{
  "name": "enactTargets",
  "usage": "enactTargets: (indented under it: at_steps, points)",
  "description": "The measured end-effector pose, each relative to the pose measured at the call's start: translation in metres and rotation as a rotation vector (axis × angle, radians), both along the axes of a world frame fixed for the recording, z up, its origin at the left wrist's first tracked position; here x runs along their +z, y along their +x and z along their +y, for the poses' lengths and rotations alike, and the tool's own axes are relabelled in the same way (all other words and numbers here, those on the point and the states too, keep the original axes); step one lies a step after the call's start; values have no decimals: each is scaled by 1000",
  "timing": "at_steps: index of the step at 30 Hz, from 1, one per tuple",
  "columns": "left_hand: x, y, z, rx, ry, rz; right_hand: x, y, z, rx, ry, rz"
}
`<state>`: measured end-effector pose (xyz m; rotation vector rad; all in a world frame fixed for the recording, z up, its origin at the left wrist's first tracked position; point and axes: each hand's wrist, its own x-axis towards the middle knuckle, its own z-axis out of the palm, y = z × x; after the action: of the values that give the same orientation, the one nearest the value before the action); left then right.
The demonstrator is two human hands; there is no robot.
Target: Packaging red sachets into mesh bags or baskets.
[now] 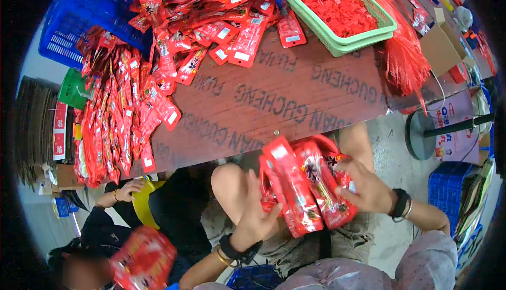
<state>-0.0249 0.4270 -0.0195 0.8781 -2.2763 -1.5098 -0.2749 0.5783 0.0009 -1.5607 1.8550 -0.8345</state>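
A bunch of shiny red snack packets (pixel 294 187) is between my two hands, above my lap and just in front of the table edge. My left hand (pixel 255 215) is at the bunch's left side, fingers spread and thumb against the packets. On the right, my right hand (pixel 365 187) grips the outer packets with its fingers and thumb. Several packets stand close together in the bunch, and their far ends are blurred. A red strip, perhaps part of a mesh bag, curves behind them.
Red packets (pixel 114 120) are heaped on the brown table (pixel 253 104), some spilling from a blue crate (pixel 95 13). A green basket (pixel 336 47) holds small red pieces. Red mesh netting (pixel 403 61) lies beside it. At left sits another person (pixel 99 226) near a blurred red bundle (pixel 144 258).
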Motion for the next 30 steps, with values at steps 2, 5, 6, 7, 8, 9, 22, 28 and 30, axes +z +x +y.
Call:
enactTargets:
  at_steps: [2, 5, 6, 7, 8, 9, 22, 28, 30]
  points:
    - [-8, -8, -2, -166, -162, -160, -3, 9, 2, 108, 47, 92]
    - [-45, -31, -5, -635, -198, -482, -44, 25, 0, 276, 67, 275]
    - [-71, -35, -1, -645, -253, -512, -68, 28, -5, 315, 110, 407]
    - [-85, -50, -9, -694, -214, -601, -88, 28, -12, 346, 150, 545]
    - [-83, -71, -20, -734, -154, -699, -104, 24, -21, 344, 129, 560]
    - [-81, -86, -31, -773, -85, -798, -109, 18, -36, 424, 130, 601]
    - [79, -162, -297, 215, -1556, -283, 44, -100, -313, -65, -664, 603]
    - [69, -230, -405, 179, -1560, -580, 10, -118, -450, -370, -619, 1140]
    - [60, -238, -414, 166, -1540, -584, 4, -129, -462, -237, -568, 1159]
